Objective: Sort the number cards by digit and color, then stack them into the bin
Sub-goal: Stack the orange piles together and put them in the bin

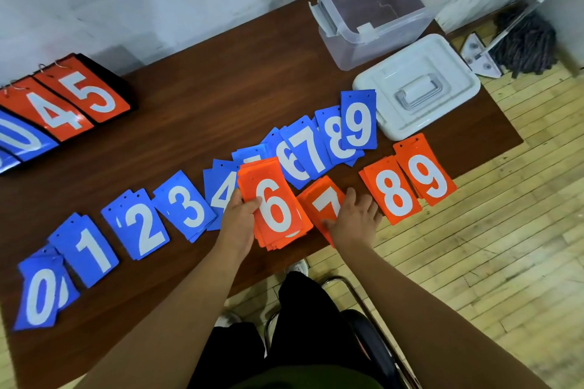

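Now, L hand: left hand [239, 218] clamped on orange 6 stack [274, 206], held over table [202, 104].
R hand: right hand [357, 218] spread flat on orange 7 pile [325, 199].
Handling: cards look thin, stiff, slick; grip by long edges.
Bin: clear bin [379, 9] empty, far right.

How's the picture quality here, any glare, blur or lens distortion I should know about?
Head view: wide-angle bending curves the table edge and the row of blue cards; glossy glare streaks the scoreboard flip cards at left; lighting is soft with faint shadows; digits read sharply, though the left hand holding the orange 6 stack looks slightly soft.
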A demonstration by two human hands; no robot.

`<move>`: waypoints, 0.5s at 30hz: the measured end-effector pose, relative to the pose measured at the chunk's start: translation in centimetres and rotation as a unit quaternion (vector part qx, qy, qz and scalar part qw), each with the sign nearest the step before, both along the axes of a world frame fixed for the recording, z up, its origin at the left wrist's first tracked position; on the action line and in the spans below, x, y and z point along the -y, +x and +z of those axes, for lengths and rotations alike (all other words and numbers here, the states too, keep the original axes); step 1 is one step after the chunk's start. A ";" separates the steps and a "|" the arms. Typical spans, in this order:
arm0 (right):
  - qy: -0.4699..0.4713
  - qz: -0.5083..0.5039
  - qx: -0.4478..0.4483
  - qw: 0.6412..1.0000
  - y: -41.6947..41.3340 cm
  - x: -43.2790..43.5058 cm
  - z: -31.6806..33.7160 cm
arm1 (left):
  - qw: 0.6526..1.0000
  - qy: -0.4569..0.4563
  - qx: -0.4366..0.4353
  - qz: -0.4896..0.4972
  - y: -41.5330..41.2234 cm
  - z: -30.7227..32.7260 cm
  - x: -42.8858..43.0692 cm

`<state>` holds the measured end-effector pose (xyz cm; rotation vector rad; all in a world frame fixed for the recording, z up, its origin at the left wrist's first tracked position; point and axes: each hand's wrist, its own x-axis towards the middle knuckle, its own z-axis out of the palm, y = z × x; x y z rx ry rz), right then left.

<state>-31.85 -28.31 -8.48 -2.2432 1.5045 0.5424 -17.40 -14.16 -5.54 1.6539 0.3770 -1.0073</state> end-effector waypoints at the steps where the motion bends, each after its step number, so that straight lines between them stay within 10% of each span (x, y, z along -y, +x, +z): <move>1: 0.014 -0.005 -0.011 1.000 0.2 0.2 0.0 | 1.000 0.005 0.003 -0.002 0.1 0.0 -0.1; 15: 0.078 -0.080 0.088 0.990 -1.1 1.5 1.2 | 0.998 0.055 0.006 -0.020 0.2 -0.6 -1.7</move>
